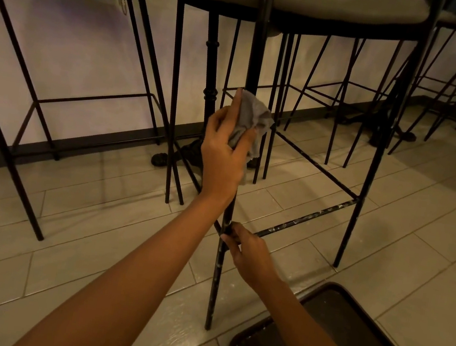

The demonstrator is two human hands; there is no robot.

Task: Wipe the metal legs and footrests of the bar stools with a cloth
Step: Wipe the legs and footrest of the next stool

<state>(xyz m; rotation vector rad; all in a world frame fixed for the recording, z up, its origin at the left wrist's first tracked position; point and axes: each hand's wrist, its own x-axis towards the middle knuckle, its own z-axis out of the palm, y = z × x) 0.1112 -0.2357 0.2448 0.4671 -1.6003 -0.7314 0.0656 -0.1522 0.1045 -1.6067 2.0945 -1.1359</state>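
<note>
Grey crumpled cloth (253, 117) clenched in left hand (223, 157) against thin black metal stool leg (214, 288); right hand (250, 253) grasps leg lower, steadying. I'd wrap tight, stroke down.

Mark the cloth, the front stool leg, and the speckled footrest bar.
cloth (254, 113): head view, on its bunched grey middle.
front leg (214, 288): head view, lower chipped shaft.
footrest bar (311, 215): head view, middle of its speckled span.

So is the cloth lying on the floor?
No, the left hand holds the grey cloth up against the stool's front leg.
</note>
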